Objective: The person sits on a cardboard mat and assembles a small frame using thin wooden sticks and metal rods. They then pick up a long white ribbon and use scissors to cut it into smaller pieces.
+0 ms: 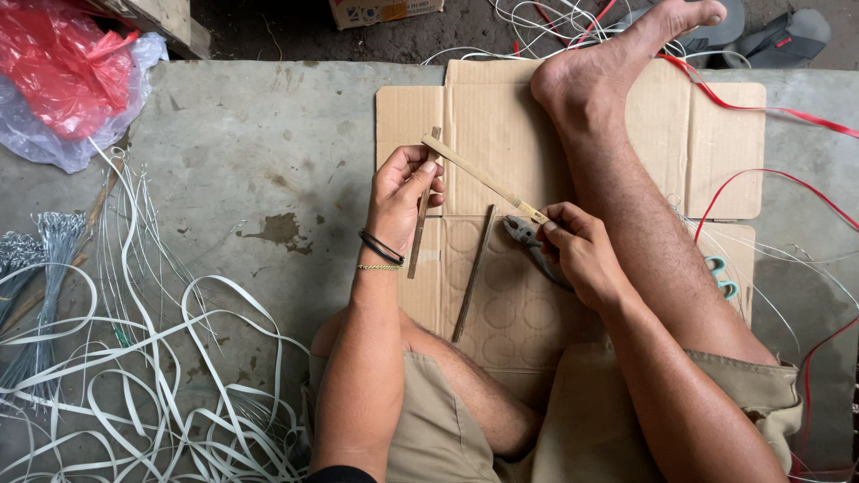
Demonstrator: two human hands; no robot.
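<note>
Over the cardboard [501, 116], left hand [403, 192] pinches crossed bamboo strips [474, 173]; right hand [577, 250] clamps pliers [528, 237] on one.

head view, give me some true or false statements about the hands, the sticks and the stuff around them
1. The right hand holds pliers at one end of a thin bamboo strip. True.
2. The left hand is empty. False: its grip is on the strip's other end and on a second stick.
3. A third stick lies loose on the cardboard. True.
4. The white strapping is piled to the person's right. False: it lies on the left, on the concrete floor.
5. The left wrist wears a black band. True.
6. The red plastic bag sits on the cardboard. False: it lies off the cardboard, at the upper left.
</note>
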